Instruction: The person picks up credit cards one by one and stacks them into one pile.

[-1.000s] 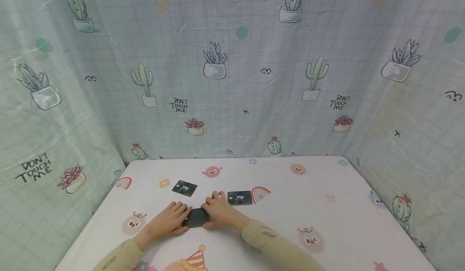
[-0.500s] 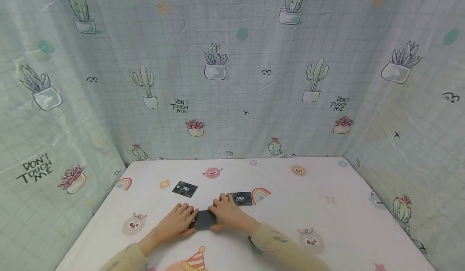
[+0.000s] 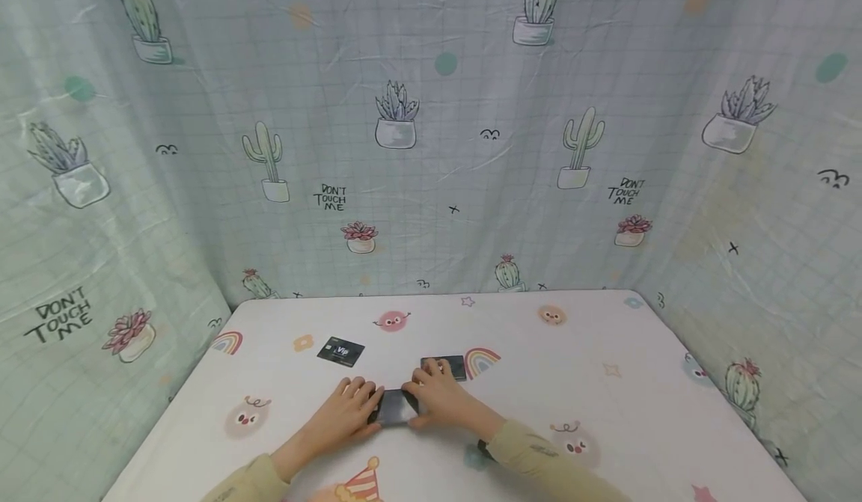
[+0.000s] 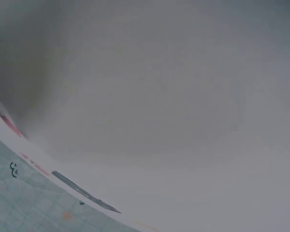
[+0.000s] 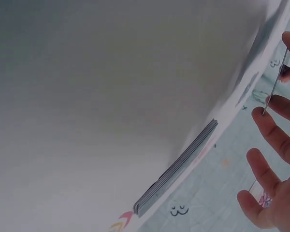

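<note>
Between both hands is a dark, glossy card [image 3: 396, 406], its face catching the light. My left hand [image 3: 346, 410] pinches its left edge, thumb at the near side and fingers at the far side. At the opposite edge my right hand [image 3: 444, 399] pinches it the same way. The right wrist view shows the card edge-on as a thin line [image 5: 274, 87] among the fingertips. Just behind the right hand lies a black Vip card stack [image 5: 176, 169], partly covered by its fingers in the head view. Another black Vip card [image 3: 341, 351] lies farther left.
A white tablecloth [image 3: 606, 412] printed with cartoon faces and rainbows covers the table. Pale curtains [image 3: 431, 165] with cactus prints surround it at the back and sides. A small dark object [image 3: 483, 448] shows beneath the right forearm.
Both hands have slid to the right together with the card. The right fingers now overlap the right-hand Vip stack, and the held card has a bright reflection.
</note>
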{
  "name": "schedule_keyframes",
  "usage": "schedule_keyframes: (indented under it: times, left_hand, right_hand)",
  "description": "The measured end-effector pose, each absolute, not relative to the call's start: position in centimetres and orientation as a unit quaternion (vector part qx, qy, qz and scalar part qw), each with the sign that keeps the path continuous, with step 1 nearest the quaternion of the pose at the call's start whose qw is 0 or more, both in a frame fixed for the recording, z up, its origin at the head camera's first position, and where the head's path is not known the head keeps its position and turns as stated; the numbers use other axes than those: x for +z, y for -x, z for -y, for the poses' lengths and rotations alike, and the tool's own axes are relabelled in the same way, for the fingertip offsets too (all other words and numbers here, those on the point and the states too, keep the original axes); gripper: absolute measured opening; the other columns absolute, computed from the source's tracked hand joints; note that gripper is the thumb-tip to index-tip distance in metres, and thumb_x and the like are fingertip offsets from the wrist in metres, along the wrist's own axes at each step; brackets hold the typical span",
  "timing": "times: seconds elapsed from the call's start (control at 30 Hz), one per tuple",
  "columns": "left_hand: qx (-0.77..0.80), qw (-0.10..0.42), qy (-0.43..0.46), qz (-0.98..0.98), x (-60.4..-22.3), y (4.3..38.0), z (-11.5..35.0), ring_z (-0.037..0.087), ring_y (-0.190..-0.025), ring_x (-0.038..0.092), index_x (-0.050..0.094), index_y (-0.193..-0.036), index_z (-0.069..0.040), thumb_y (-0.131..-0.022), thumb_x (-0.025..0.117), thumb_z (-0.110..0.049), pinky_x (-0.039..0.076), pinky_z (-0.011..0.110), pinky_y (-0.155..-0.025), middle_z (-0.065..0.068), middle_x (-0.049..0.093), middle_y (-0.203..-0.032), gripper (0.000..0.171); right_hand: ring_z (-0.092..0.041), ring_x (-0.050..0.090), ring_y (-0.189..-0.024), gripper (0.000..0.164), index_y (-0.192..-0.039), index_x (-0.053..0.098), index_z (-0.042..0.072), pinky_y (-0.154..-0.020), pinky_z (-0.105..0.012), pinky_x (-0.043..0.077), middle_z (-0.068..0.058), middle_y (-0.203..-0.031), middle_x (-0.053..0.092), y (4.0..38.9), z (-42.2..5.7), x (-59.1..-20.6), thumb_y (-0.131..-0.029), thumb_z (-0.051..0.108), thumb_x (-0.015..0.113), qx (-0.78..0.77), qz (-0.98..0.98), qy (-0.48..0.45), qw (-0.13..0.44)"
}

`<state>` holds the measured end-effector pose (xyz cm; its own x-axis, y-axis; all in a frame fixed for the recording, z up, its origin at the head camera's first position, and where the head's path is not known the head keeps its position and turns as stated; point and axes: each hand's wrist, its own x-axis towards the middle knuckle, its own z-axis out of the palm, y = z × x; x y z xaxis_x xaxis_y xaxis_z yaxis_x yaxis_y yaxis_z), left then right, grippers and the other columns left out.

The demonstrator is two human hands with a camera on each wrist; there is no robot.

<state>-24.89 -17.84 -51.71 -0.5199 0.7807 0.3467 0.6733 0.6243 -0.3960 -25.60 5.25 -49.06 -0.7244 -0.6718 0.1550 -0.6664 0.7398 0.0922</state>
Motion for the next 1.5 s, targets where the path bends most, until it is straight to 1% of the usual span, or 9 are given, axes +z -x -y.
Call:
schedule_keyframes:
  times: [0.27,0.53,0.73,0.97,1.13,1.23,1.4,1.5]
  left_hand:
    - [0.102,0.258,0.42,0.864,-51.6,24.8,16.3,0.019,-0.093,0.044,0.056,-0.118,-0.009,-0.081,0.054,-0.05,0.036,0.036,-0.081,0.002,0.054,-0.105,0.055]
    - [0.096,0.263,0.427,0.86,-51.3,25.1,14.9,0.019,-0.094,0.045,0.055,-0.119,-0.009,-0.082,0.052,-0.049,0.036,0.036,-0.083,0.003,0.054,-0.108,0.055]
    - [0.097,0.246,0.426,0.865,-51.1,25.2,14.1,0.019,-0.097,0.046,0.053,-0.121,-0.01,-0.084,0.05,-0.049,0.037,0.037,-0.085,0.003,0.054,-0.11,0.054]
    - [0.104,0.258,0.437,0.855,-51.1,25.5,13.3,0.019,-0.097,0.046,0.053,-0.121,-0.01,-0.084,0.05,-0.048,0.037,0.037,-0.084,0.003,0.054,-0.109,0.053]
    - [0.112,0.254,0.443,0.852,-50.9,25.6,12.6,0.019,-0.098,0.046,0.052,-0.122,-0.01,-0.085,0.05,-0.047,0.039,0.037,-0.085,0.003,0.055,-0.109,0.052]
    - [0.117,0.26,0.445,0.849,-50.9,25.8,12.2,0.019,-0.099,0.047,0.053,-0.121,-0.01,-0.084,0.052,-0.047,0.039,0.038,-0.085,0.003,0.055,-0.11,0.052]
    - [0.124,0.274,0.447,0.843,-51.0,26.0,11.8,0.02,-0.1,0.047,0.053,-0.12,-0.01,-0.082,0.054,-0.046,0.039,0.038,-0.085,0.004,0.055,-0.11,0.052]
    - [0.123,0.277,0.445,0.843,-51.1,26.2,11.6,0.02,-0.1,0.047,0.053,-0.12,-0.011,-0.082,0.054,-0.045,0.04,0.038,-0.086,0.004,0.055,-0.111,0.051]
  right_hand:
    - [-0.012,0.035,-0.091,0.056,-0.115,0.057,0.025,-0.085,-0.038,0.03,0.008,-0.099,0.053,25.4,-7.1,-49.2,-0.07,0.058,0.062,0.003,0.928,-0.358,0.106]
    - [-0.014,0.035,-0.094,0.057,-0.118,0.056,0.025,-0.089,-0.042,0.032,0.007,-0.102,0.052,25.2,-8.4,-48.9,-0.07,0.056,0.063,0.021,0.94,-0.331,0.081]
    - [-0.013,0.035,-0.093,0.055,-0.118,0.056,0.025,-0.084,-0.041,0.033,0.006,-0.101,0.052,25.2,-9.3,-48.8,-0.071,0.054,0.064,0.033,0.934,-0.343,0.094]
    - [-0.015,0.037,-0.092,0.056,-0.116,0.057,0.022,-0.082,-0.041,0.032,0.005,-0.103,0.053,25.2,-10.4,-49.0,-0.07,0.053,0.065,0.036,0.927,-0.353,0.121]
    - [-0.015,0.036,-0.091,0.056,-0.115,0.058,0.021,-0.08,-0.042,0.032,0.004,-0.1,0.053,25.3,-11.2,-49.2,-0.069,0.051,0.068,0.047,0.929,-0.345,0.128]
    - [-0.017,0.037,-0.091,0.055,-0.114,0.058,0.02,-0.081,-0.044,0.032,0.004,-0.099,0.053,25.4,-11.6,-49.2,-0.069,0.049,0.068,0.052,0.929,-0.345,0.128]
    - [-0.021,0.041,-0.097,0.057,-0.115,0.057,0.019,-0.087,-0.047,0.032,0.003,-0.102,0.054,25.6,-12.1,-49.2,-0.069,0.05,0.068,0.038,0.933,-0.336,0.127]
    - [-0.021,0.042,-0.098,0.058,-0.115,0.057,0.018,-0.086,-0.048,0.032,0.002,-0.103,0.054,25.8,-12.4,-49.3,-0.068,0.048,0.069,0.036,0.935,-0.329,0.128]
